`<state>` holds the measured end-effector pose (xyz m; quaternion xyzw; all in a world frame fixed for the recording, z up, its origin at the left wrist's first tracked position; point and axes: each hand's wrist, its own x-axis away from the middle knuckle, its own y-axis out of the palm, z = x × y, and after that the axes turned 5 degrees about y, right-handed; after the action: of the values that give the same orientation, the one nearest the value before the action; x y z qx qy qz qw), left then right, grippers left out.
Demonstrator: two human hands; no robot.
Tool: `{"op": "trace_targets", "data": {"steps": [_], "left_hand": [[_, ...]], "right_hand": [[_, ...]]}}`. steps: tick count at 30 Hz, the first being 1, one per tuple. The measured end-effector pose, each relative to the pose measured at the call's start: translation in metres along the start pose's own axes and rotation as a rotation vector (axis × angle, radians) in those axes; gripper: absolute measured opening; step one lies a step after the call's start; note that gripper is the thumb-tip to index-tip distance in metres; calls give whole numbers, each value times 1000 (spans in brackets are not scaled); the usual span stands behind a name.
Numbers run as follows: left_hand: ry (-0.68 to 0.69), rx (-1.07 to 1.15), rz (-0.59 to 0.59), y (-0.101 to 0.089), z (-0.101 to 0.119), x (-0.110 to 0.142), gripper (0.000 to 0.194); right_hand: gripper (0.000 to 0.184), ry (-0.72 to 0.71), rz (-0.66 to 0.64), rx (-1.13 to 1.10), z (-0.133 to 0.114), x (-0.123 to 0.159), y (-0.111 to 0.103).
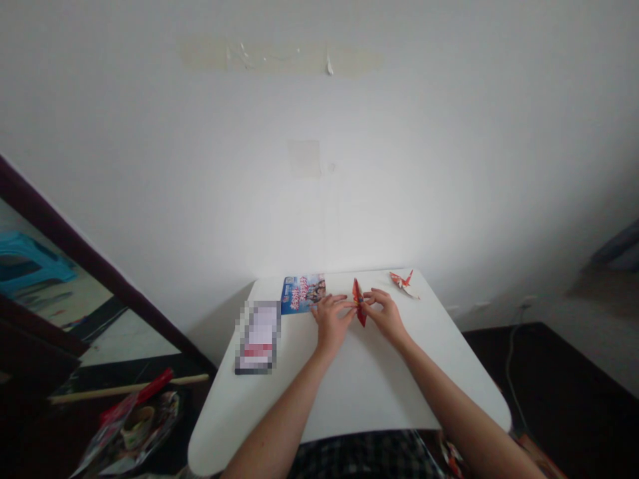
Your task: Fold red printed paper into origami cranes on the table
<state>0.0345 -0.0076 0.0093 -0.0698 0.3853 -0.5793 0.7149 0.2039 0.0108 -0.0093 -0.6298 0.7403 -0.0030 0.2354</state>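
A small folded piece of red patterned paper (357, 293) stands between my two hands above the white table (369, 386), long and pointed at both ends. My left hand (333, 319) pinches its left side with the fingertips. From the right, my right hand (387, 316) grips the same paper between thumb and fingers. Beyond my right hand lies a folded paper crane (403, 282) in red, orange and white. Beside my left hand is a blue printed leaflet (294, 296), partly covered by the fingers.
A phone-like device (258, 336), blurred out, lies at the table's left. The white wall (324, 213) rises behind the table. On the floor at left are a bag of rubbish (137, 426) and a wooden stick (192, 379). A cable (510, 359) hangs at right.
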Motion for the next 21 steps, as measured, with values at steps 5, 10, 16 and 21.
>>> {"op": "trace_targets", "data": {"steps": [5, 10, 16, 21], "left_hand": [[9, -18, -46, 0, 1, 0, 16], [7, 4, -68, -2, 1, 0, 15], [-35, 46, -94, 0, 0, 0, 16], [-35, 38, -70, 2, 1, 2, 15]], "right_hand": [[34, 23, -42, -17, -2, 1, 1], [34, 5, -38, -16, -1, 0, 1], [33, -40, -48, -23, -1, -2, 0], [30, -66, -29, -15, 1, -3, 0]]}}
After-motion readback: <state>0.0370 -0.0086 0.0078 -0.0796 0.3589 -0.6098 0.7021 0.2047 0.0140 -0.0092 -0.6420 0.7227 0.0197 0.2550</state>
